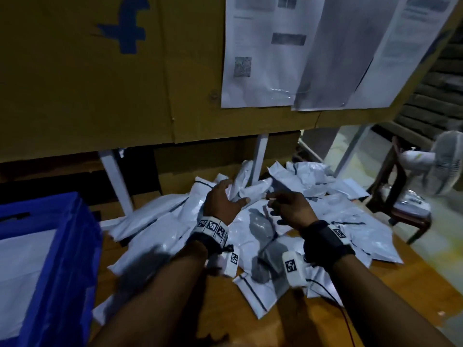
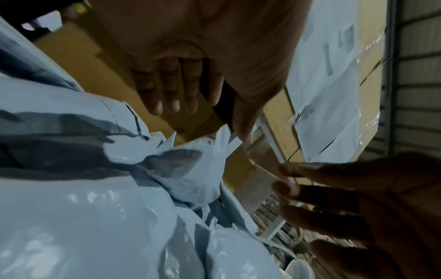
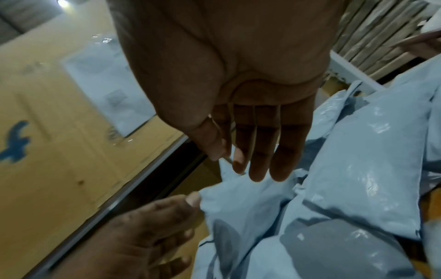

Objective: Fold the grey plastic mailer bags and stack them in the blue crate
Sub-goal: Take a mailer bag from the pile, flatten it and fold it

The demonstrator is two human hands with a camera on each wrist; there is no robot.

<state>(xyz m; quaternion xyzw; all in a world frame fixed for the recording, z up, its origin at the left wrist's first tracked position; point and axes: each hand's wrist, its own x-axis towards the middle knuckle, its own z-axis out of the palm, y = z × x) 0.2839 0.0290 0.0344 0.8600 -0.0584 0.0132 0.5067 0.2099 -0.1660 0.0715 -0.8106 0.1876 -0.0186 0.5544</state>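
Note:
Several grey plastic mailer bags [image 1: 350, 236] lie in a loose heap on the wooden table [image 1: 313, 324]. My left hand [image 1: 236, 192] reaches over a crumpled bag [image 1: 254, 190] at the back of the heap, fingers straight, thumb touching its edge. The left wrist view shows that hand [image 2: 207, 122] spread above the bag [image 2: 188, 169]. My right hand [image 1: 271, 202] hovers just right of it, empty. In the right wrist view its fingers [image 3: 260, 151] are straight, tips close to the bag's corner [image 3: 238, 198]. The blue crate [image 1: 67, 246] stands at the left with flat bags [image 1: 22, 271] inside.
A tall cardboard panel [image 1: 100, 71] with taped papers [image 1: 265, 51] hangs behind the table, white metal legs [image 1: 117, 181] below it. A fan [image 1: 443, 161] and a wooden chair [image 1: 400, 214] stand off the table's right end.

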